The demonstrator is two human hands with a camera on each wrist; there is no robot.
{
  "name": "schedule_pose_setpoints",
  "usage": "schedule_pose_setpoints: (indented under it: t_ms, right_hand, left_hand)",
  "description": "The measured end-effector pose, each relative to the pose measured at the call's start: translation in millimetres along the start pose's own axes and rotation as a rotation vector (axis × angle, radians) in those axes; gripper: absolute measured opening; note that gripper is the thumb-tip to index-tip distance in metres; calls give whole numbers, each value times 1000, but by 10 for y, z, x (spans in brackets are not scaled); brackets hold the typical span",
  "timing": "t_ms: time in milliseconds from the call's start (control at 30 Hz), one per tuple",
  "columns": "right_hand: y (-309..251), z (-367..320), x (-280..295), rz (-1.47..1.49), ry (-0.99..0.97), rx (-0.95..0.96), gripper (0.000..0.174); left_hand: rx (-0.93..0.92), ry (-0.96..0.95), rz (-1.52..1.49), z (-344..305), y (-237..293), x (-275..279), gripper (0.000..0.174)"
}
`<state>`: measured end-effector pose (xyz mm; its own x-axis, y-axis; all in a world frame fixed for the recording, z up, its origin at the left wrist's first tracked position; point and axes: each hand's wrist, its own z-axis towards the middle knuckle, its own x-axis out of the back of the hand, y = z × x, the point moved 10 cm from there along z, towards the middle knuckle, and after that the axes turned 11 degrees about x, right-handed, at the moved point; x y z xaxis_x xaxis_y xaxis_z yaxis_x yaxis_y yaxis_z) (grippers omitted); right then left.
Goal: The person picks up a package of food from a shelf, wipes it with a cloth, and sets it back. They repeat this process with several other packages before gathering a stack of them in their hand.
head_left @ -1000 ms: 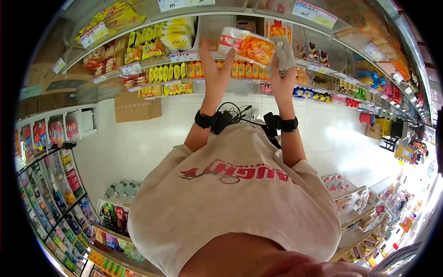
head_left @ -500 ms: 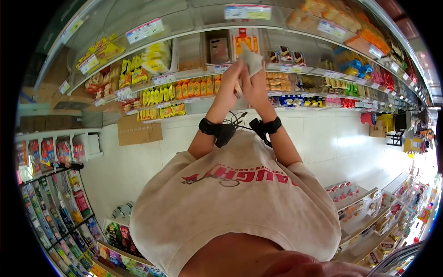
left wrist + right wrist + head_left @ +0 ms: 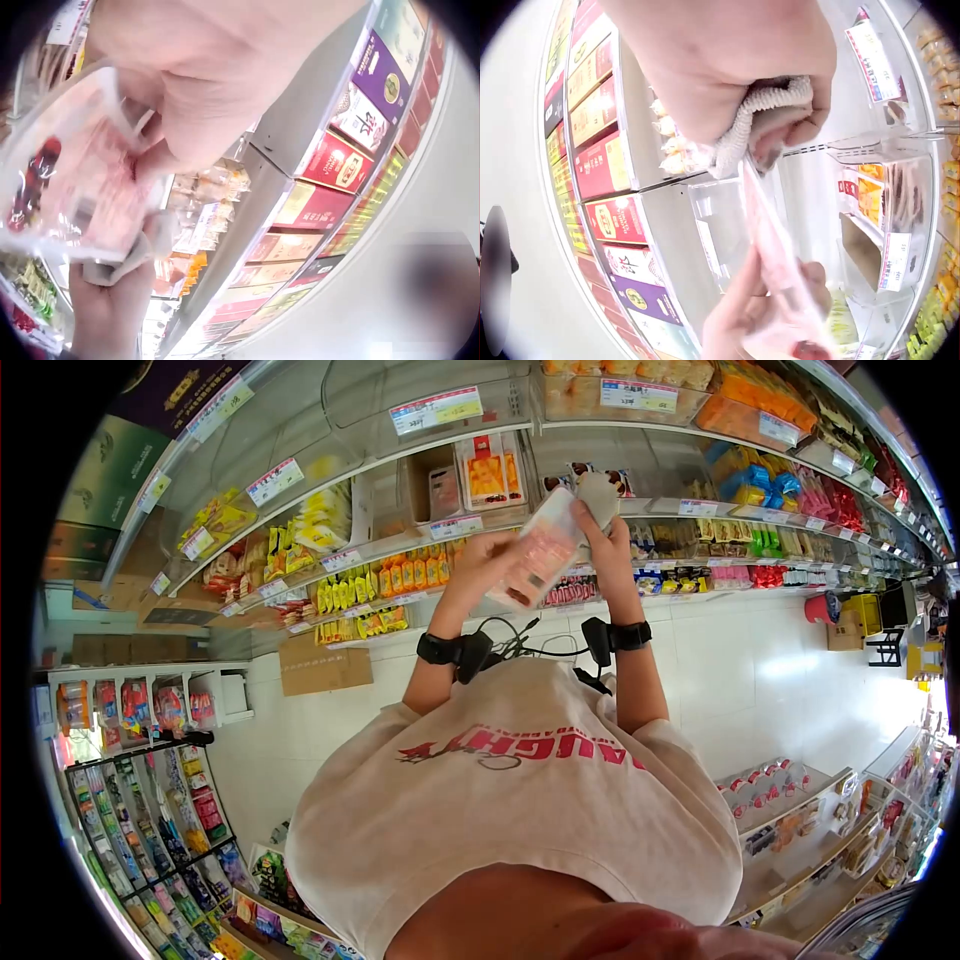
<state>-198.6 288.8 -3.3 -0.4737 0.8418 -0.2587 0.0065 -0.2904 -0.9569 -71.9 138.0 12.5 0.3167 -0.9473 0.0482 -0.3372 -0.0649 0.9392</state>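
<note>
Shop shelving [image 3: 385, 543] fills the view ahead, row on row of snack packs behind price tags. Held up in front of it, touching no shelf: one flat packet [image 3: 540, 550] in clear film, pinkish contents, a red mark at one end. My left hand [image 3: 478, 565] has fingers and thumb curled on one side of it. My right hand [image 3: 607, 550] is clamped on the opposite edge, with a grey knitted cloth [image 3: 598, 492] bunched between its fingers and the film. Handling, as I judge it: light, since a pinch at each side carries it. The film looks slick and crinkly, and the left wrist view shows it bowing near my thumb, so it is not stiff. The contents are probably soft or brittle, and a squeeze across the middle would likely crush them. Best hold is along the two edges, as now. The cloth should give grip where bare skin might slide.
</note>
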Motion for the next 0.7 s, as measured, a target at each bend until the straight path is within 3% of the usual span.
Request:
schedule_pose_setpoints:
  t_ms: [67, 167, 267, 300, 400, 433, 600, 700]
  right_hand:
    - [47, 20, 146, 60, 101, 2, 47]
    - [196, -28, 335, 227, 354, 17, 51]
    - [384, -162, 165, 247, 232, -161, 48]
    - [352, -227, -23, 207, 24, -217, 44]
    - [436, -345, -82, 134, 60, -101, 45]
    - [373, -319, -51, 75, 37, -68, 32]
    - [143, -289, 107, -81, 155, 176, 24]
    - [56, -337, 47, -151, 156, 231, 24]
  left_hand:
    - [-51, -51, 58, 21, -13, -143, 28]
    - [-175, 175, -68, -32, 30, -98, 29]
    - [-192, 304, -142, -33, 1, -14, 27]
    - [-187, 294, -119, -16, -25, -11, 26]
    - [-115, 272, -86, 15, -152, -33, 24]
    - [-189, 354, -21, -29, -77, -25, 25]
    - [-543, 629, 529, -415, 475, -222, 37]
    - [-553, 530, 486, -398, 447, -310, 49]
